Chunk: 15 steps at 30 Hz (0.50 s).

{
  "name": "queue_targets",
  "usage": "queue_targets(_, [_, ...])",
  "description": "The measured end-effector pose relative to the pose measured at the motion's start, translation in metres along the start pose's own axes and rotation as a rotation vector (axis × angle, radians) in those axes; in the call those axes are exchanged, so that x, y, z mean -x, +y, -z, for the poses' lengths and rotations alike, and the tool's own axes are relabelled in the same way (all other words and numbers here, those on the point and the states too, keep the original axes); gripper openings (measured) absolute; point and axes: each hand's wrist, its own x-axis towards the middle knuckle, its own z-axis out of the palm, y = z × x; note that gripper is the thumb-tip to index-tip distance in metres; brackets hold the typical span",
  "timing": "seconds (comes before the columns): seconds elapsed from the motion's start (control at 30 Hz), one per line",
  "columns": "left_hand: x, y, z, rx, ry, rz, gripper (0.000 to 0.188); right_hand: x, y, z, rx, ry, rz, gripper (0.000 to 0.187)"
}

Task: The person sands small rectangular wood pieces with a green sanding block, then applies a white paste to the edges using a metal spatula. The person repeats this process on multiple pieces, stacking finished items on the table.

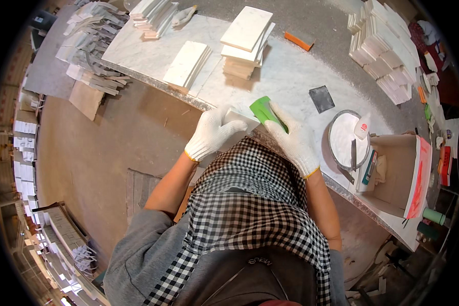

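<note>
My left hand (209,133), in a white knit glove, grips a white marble-look tile (244,118) by its side, over the bench's front edge. My right hand (295,142), gloved the same way, is closed around a bright green hand-sized block (263,111) with a greyish face; its exact kind is unclear. The block is beside the tile's right end, and I cannot tell whether they touch. Behind my hands are a low stack of white tiles (185,65) and a taller, uneven stack (246,30).
At right on the bench (285,76) are a dark square pad (322,99), a tub of white material (344,133) with a bottle and flat blade, and an open cardboard box (395,166). An orange block (299,41) lies farther back. More tiles (382,51) are stacked far right.
</note>
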Motion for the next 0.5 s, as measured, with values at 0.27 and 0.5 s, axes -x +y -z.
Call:
queue_targets(0.27, [0.0,-0.001,-0.008,0.038,0.006,0.039,0.042,-0.002,0.013,-0.007,-0.008,0.1,0.07,0.05])
queue_targets(0.5, [-0.006,-0.012,-0.03,0.082,0.208,-0.062,0.027,-0.006,-0.038,-0.022,0.23,0.409,0.145,0.056])
